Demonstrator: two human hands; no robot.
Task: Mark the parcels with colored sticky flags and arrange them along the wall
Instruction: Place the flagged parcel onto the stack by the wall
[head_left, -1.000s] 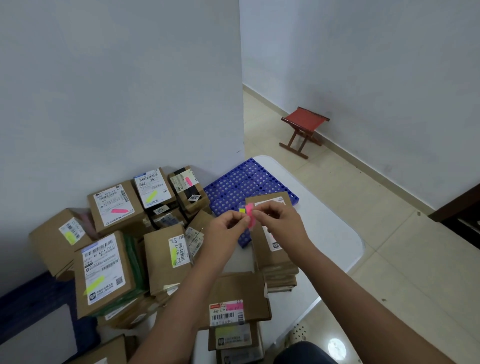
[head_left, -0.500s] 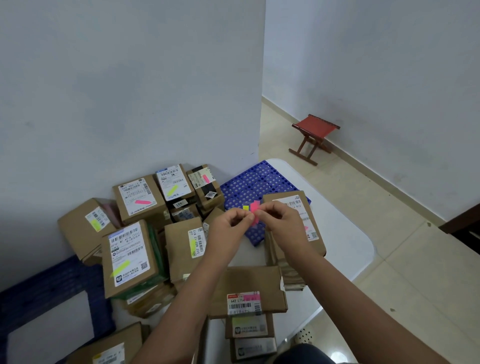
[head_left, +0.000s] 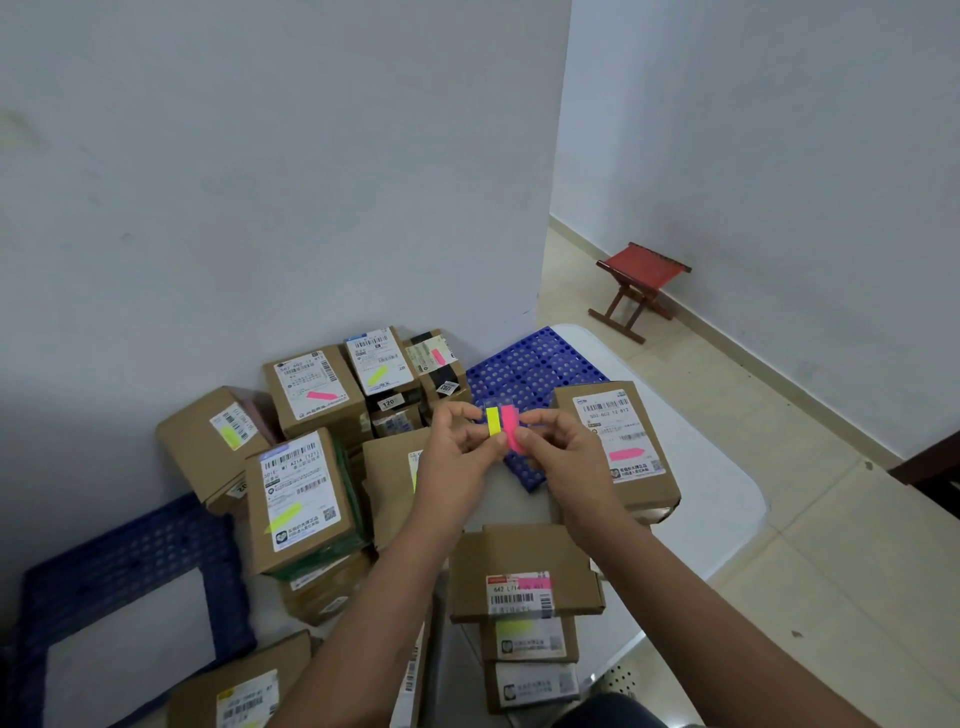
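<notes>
Your left hand (head_left: 460, 457) pinches the flag pad (head_left: 501, 423) steady above the parcels (head_left: 311, 457) by the wall (head_left: 260, 208) so your right hand (head_left: 558, 457) fingertips can pinch and peel a pink flag.

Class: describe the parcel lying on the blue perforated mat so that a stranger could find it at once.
Find the blue mat at the wall's corner. One parcel lies on its right edge. Unlike the piled boxes left, it lies apart with a pink flag.
</notes>
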